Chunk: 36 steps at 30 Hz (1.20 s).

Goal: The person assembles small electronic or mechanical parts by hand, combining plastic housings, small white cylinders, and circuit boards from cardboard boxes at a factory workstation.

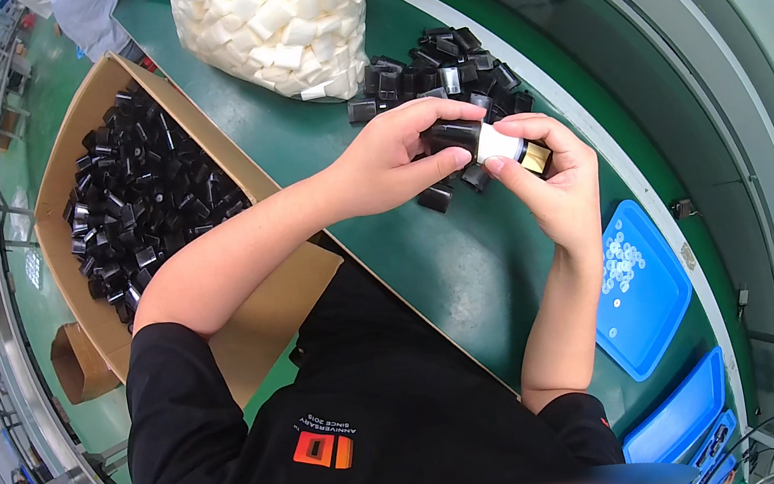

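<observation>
Above the green table, my left hand (pixel 387 162) pinches a glossy black cap (pixel 454 137) between thumb and fingers. My right hand (pixel 557 176) grips a white block-like piece (pixel 495 142) with a dark band and a gold end (pixel 536 157). The white piece meets the open side of the black cap; how deep it sits inside is hidden. Just behind both hands lies a loose pile of similar black caps (pixel 438 67), a few of them under my fingers.
A clear bag of white pieces (pixel 278 31) stands at the far side. A cardboard box (pixel 222 157) full of black caps is at left. At right are a blue tray (pixel 656 311) with small translucent rings and more blue trays (pixel 678 414). A metal frame borders the table.
</observation>
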Each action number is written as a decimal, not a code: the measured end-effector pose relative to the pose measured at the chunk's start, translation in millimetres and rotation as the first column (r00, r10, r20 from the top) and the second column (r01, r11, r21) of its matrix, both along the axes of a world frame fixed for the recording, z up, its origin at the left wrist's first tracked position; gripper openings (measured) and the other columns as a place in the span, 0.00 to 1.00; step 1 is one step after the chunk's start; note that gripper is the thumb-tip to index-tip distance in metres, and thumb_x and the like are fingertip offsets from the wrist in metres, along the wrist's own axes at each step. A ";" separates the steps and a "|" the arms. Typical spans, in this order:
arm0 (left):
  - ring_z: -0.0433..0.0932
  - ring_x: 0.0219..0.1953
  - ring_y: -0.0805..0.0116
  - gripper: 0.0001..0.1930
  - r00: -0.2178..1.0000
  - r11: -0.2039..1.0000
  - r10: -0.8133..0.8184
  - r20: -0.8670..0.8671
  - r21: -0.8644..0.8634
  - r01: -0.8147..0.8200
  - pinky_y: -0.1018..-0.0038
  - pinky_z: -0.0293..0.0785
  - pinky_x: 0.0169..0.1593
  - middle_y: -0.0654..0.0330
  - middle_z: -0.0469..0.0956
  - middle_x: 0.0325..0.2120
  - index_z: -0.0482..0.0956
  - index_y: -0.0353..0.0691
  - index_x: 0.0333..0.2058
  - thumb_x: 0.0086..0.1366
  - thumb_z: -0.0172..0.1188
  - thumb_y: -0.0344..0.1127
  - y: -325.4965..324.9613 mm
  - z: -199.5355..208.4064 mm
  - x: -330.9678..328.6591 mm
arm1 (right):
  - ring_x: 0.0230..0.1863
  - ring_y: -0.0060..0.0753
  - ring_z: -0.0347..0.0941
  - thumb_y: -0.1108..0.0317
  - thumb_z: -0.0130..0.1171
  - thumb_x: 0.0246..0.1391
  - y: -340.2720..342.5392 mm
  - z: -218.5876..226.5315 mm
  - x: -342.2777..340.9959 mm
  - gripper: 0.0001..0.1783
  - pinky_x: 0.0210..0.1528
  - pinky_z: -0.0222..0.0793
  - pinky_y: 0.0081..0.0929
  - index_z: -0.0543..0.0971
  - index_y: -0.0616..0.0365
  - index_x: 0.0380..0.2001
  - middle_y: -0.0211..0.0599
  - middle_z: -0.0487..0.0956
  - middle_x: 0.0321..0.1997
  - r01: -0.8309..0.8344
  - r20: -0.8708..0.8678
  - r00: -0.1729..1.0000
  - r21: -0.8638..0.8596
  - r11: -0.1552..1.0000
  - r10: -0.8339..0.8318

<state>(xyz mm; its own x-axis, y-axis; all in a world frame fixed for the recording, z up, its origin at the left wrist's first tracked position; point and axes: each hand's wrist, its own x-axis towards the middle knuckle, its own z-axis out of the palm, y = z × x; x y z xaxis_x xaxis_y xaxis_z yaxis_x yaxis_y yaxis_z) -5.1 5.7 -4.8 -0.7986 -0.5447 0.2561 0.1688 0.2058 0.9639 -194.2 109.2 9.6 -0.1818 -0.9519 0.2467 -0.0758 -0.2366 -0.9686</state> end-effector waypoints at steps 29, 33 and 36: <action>0.81 0.46 0.58 0.30 0.982 0.829 0.134 -0.130 -0.528 -0.183 0.71 0.79 0.48 0.51 0.80 0.46 0.75 0.34 0.54 0.51 0.73 0.30 29.5 38.8 1.9 | 0.43 0.43 0.76 0.72 0.54 0.50 -24.0 -46.5 16.3 0.09 0.40 0.79 0.34 0.73 0.63 0.35 0.45 0.73 0.44 -0.396 0.791 0.421 -0.279 0.875 0.443; 0.81 0.37 0.61 0.29 0.979 0.710 0.191 -0.073 -0.678 -0.189 0.70 0.78 0.40 0.53 0.80 0.40 0.76 0.34 0.52 0.49 0.73 0.29 42.0 44.9 5.8 | 0.37 0.33 0.72 0.64 0.60 0.48 -28.7 -69.3 40.6 0.08 0.39 0.76 0.30 0.75 0.53 0.32 0.37 0.70 0.36 -0.282 0.831 0.278 -0.408 0.868 0.481; 0.80 0.40 0.56 0.26 0.976 0.674 0.212 -0.040 -0.717 -0.176 0.69 0.79 0.44 0.53 0.79 0.38 0.74 0.33 0.50 0.53 0.70 0.35 45.2 47.1 4.2 | 0.39 0.31 0.71 0.61 0.62 0.49 -30.5 -83.5 42.6 0.09 0.42 0.75 0.29 0.74 0.51 0.30 0.34 0.70 0.38 -0.299 0.825 0.182 -0.471 0.830 0.534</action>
